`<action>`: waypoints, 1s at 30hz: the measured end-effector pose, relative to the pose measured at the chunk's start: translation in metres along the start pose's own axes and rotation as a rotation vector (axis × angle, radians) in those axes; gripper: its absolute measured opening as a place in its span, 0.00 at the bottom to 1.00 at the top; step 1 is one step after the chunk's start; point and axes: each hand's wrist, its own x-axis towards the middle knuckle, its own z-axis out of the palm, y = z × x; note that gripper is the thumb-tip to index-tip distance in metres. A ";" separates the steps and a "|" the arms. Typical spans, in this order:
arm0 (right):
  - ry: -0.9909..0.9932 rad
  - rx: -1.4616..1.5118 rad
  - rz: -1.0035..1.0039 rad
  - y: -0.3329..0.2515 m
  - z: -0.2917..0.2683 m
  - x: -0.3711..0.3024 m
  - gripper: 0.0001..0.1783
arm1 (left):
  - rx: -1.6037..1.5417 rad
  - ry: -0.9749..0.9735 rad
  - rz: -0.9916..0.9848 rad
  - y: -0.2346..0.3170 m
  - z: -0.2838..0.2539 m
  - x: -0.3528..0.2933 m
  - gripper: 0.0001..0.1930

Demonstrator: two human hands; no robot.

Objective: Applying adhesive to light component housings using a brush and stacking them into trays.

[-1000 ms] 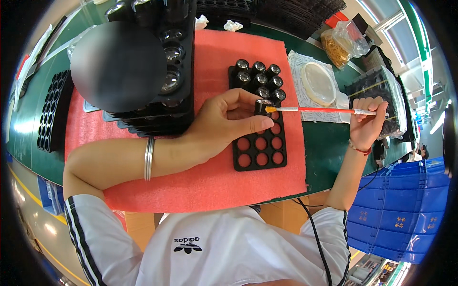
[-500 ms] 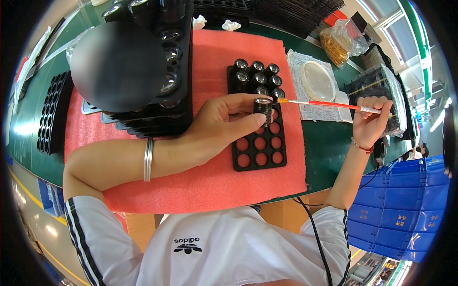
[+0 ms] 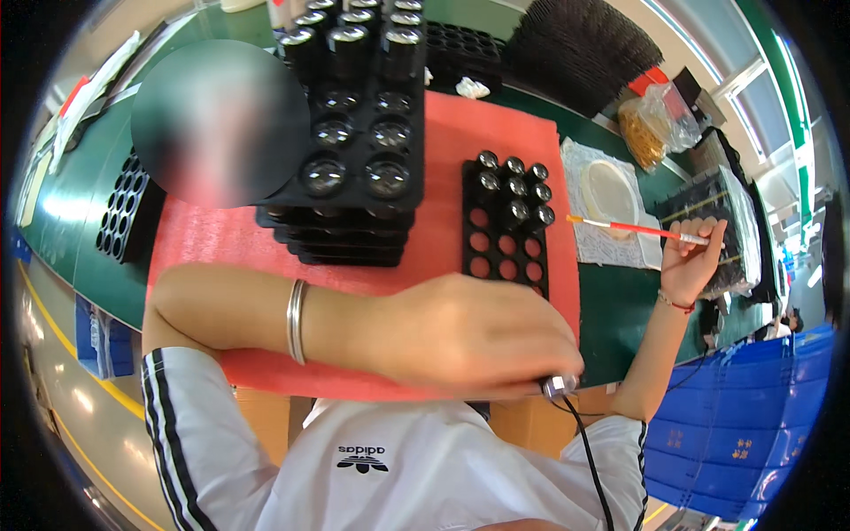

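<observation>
My left hand (image 3: 478, 341) is closed, blurred by motion, low over the front edge of the red foam mat. At its fingertips shows the silvery end of a small black cylinder (image 3: 560, 386); my fingers hide the rest. Off to the right, my right hand (image 3: 691, 265) is closed around a thin paintbrush (image 3: 633, 230) with a red-and-white handle. Its bristle tip points left, toward the small black tray (image 3: 479, 252). Several black cylinders with glassy tops (image 3: 516, 187) stand in the far rows of that tray; some nearer holes show red mat through them.
Stacked black trays (image 3: 341, 257), the top one holding shiny-topped cylinders, rise at the mat's left. A white round dish (image 3: 611, 188) rests on paper at the right. A bag of yellow bands (image 3: 651, 124) lies beyond. A black cable (image 3: 591, 460) hangs in front of the white shirt.
My left hand has come down from beside the tray toward the table's front edge with the cylinder, away from the brush tip. My right hand still holds the brush. The whole view has shifted.
</observation>
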 end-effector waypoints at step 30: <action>0.024 -0.059 -0.005 0.000 -0.004 0.000 0.18 | 0.885 -0.030 -0.740 0.017 -0.137 0.037 0.15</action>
